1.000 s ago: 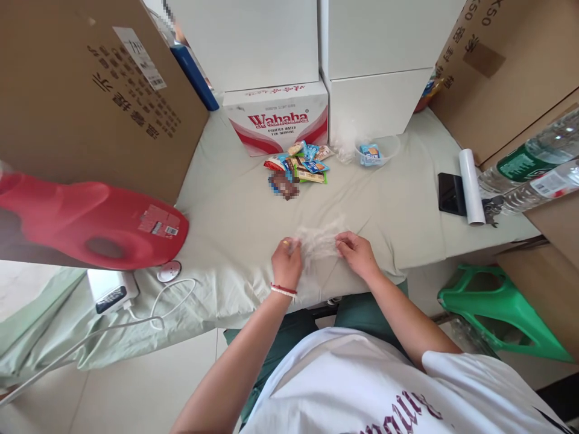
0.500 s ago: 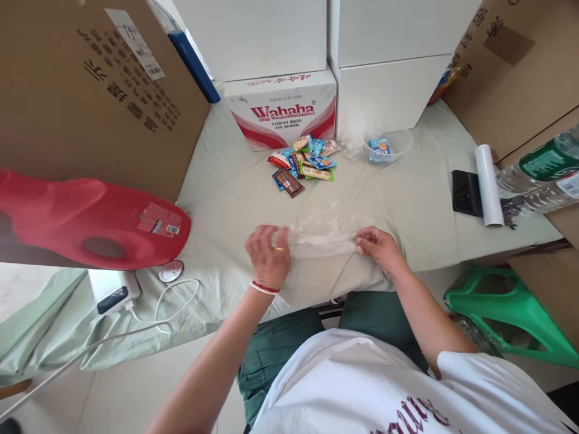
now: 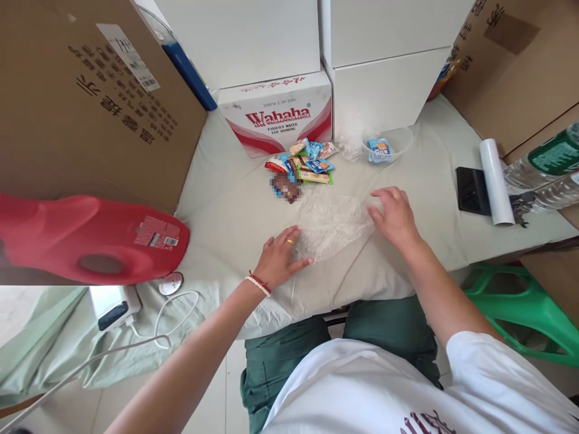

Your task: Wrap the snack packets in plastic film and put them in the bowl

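A clear, crinkled plastic bag [image 3: 332, 226] lies spread on the cloth-covered table between my hands. My left hand [image 3: 281, 256] rests at its left side, thumb and fingers apart. At its upper right edge is my right hand [image 3: 392, 216], its thumb and fingers spread, with no grip on the plastic that I can see. Just beyond the bag sits a pile of small wrapped snacks [image 3: 316, 175] in several colours. A clear round plastic bowl [image 3: 400, 146] with blue snack packets [image 3: 379, 150] in it stands behind, to the right.
A Wahaha water carton [image 3: 280, 117] stands at the back. On the left are a red jug [image 3: 113, 241], a large cardboard box [image 3: 113, 102] and a white power bank [image 3: 115, 307] with a cable. A white roll [image 3: 496, 181], a black object [image 3: 471, 191] and bottles lie to the right.
The bag was stretched in a narrow band between both hands; now it lies flatter and wider. My right hand has moved forward and its pinch has opened. My left hand has lowered and spread.
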`<state>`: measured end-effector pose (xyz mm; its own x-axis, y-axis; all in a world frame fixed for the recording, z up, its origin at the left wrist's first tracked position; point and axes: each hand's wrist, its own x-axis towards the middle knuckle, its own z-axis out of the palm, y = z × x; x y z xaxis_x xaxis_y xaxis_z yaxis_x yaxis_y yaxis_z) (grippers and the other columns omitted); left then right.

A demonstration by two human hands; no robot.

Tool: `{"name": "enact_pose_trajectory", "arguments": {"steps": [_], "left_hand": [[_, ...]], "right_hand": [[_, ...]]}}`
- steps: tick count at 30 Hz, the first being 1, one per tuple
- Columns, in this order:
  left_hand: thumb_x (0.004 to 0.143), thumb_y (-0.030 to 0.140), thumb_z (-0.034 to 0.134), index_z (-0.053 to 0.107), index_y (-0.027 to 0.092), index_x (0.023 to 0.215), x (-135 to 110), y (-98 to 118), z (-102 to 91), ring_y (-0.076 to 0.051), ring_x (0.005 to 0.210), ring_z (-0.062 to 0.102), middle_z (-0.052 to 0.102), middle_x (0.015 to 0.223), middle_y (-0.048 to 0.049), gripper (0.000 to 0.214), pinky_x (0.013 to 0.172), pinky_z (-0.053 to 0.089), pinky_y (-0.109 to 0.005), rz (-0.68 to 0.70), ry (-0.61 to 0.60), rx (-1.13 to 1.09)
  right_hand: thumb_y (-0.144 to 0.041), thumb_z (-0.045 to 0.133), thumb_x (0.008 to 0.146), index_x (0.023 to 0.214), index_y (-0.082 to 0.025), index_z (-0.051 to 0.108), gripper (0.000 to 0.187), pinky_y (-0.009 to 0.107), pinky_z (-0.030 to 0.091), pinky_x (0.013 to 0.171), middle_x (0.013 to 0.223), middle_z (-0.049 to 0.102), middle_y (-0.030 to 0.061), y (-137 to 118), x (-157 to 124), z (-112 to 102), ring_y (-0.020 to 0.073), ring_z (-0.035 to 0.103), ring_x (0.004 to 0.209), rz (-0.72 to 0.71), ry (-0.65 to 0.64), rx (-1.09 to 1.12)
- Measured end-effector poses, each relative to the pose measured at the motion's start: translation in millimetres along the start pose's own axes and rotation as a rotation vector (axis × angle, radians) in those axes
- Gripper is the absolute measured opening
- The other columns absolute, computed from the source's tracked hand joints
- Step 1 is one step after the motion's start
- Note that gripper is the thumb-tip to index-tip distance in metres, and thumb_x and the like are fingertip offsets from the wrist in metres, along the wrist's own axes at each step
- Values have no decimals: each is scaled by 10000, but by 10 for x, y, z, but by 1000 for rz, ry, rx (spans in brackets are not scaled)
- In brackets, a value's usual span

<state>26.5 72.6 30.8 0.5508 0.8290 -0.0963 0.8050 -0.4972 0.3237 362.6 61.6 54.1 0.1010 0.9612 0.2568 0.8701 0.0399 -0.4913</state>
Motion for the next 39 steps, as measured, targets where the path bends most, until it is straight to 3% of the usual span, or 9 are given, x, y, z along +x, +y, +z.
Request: {"name": "enact_pose_trajectory", "arguments": {"steps": [4,7,16,19,23,27,31,35,39], "left_hand": [[1082,461,314,630,247,1386,-12,12,81,-275,1491,485,562,1569,-103,488,1202,426,-554,-53,100,-43],[1042,411,403,668,224,1322,-41,-54,109,-284,1460,519,587,1539,-113,429,1187,457,-518,-114,170,-47],[1056,496,359,740,229,875,-457,-70,109,-295,1205,664,765,1236,-82,499,1012,530,-471,-163,233,-55],[1079,483,285,760,235,956,-437,87,41,-254,1002,722,785,1141,-78,550,841,553,-380,-198,157,22],[1063,433,336,732,241,1152,-297,355,-77,-267,791,745,776,1023,-102,448,624,508,-342,-281,-94,271],[1036,379,372,704,162,1191,-217,562,-145,-336,759,745,737,981,-169,426,599,524,-407,-234,-216,374],[1037,320,370,654,159,1334,-188,572,-98,-342,929,743,716,1136,-207,441,769,565,-485,-135,-47,346],[1040,244,380,551,275,1504,-99,354,57,-331,1465,500,591,1525,-152,495,1205,337,-588,102,119,254],[1060,437,366,379,207,1628,-30,116,234,-324,1581,339,405,1680,-157,613,1295,117,-643,91,117,169]], "right_hand": [[-234,668,926,1415,-313,634,497,378,541,955,1358,627,85,-597,-40,189,275,615,1210,-425,-477,16],[-140,604,948,1241,-282,730,349,306,519,770,1147,688,77,-731,-138,365,244,660,1045,-456,-654,-90],[-126,485,1016,1086,-221,755,294,370,564,815,1068,720,96,198,-893,234,230,628,960,-433,-230,166],[-132,492,996,1046,-238,765,296,381,579,791,1031,730,84,322,-1132,108,235,649,940,-331,-165,182],[-208,460,987,1019,-271,759,307,404,588,824,1053,715,91,221,-1225,-32,254,684,970,-65,-62,191],[-461,474,1012,1367,-246,612,437,416,578,800,1160,716,130,35,-1050,-36,271,699,912,351,50,219],[-516,635,903,1596,-209,360,806,429,565,774,1104,751,102,-90,-868,123,246,675,723,419,-173,326],[-400,611,892,1548,-256,433,696,412,557,808,1004,752,49,-136,-811,231,222,659,718,398,-227,473],[-460,630,870,1423,-247,553,597,390,544,750,812,694,7,-56,-828,191,227,652,705,458,-222,539]]}}
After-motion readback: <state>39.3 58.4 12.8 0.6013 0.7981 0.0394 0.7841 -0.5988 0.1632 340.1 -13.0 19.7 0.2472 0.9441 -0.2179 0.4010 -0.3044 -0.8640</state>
